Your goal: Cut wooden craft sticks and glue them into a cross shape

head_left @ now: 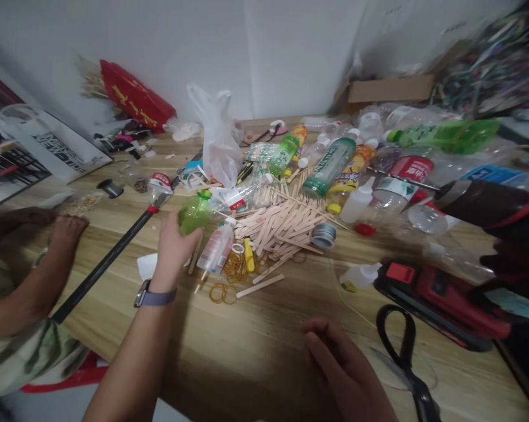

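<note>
My left hand (176,243), with a watch on its wrist, is closed around a cut green plastic bottle top (195,214); its thumb is in front, and the other fingers are partly hidden. Just right of it lies a clear bottle with a pink label (215,246). My right hand (341,366) hovers near the front of the table with loosely curled fingers and nothing visible in them. Right of that hand are black-handled scissors (398,340). Between the hands lie rubber bands (233,269), a yellow cutter (249,255) and a pile of wooden craft sticks (275,225).
Several plastic bottles (330,167) crowd the back right. A power drill (488,205) stands at the right, near a small glue bottle (359,275). A black tube with a bottle top (110,264) crosses the left side. Another person's hands (68,231) rest farther left.
</note>
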`<state>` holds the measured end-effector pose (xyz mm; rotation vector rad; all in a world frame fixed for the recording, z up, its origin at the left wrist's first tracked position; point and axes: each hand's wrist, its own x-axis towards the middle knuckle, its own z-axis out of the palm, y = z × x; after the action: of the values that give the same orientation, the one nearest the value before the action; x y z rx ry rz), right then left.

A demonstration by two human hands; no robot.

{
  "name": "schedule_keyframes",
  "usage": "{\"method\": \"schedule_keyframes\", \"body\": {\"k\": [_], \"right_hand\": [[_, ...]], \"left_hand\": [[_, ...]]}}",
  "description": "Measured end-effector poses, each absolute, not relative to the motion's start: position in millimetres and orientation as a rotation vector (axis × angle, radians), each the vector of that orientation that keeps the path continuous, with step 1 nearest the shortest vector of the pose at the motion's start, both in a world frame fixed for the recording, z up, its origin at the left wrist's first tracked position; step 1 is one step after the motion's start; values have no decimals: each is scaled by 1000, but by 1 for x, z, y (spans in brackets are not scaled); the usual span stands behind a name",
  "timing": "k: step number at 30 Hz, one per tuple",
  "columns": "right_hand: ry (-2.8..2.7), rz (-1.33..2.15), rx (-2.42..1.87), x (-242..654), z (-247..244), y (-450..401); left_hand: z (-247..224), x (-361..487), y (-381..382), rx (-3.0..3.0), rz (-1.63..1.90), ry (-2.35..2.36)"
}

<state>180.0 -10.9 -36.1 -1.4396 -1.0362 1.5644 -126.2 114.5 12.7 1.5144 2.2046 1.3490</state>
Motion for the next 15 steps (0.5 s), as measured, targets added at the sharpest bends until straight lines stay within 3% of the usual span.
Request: {"method": "schedule_keyframes", "body": {"k": [15], "right_hand": [[-938, 1564, -1484, 173, -37, -17]], "left_hand": [[-6, -132, 130, 1316, 1456, 2080]]}}
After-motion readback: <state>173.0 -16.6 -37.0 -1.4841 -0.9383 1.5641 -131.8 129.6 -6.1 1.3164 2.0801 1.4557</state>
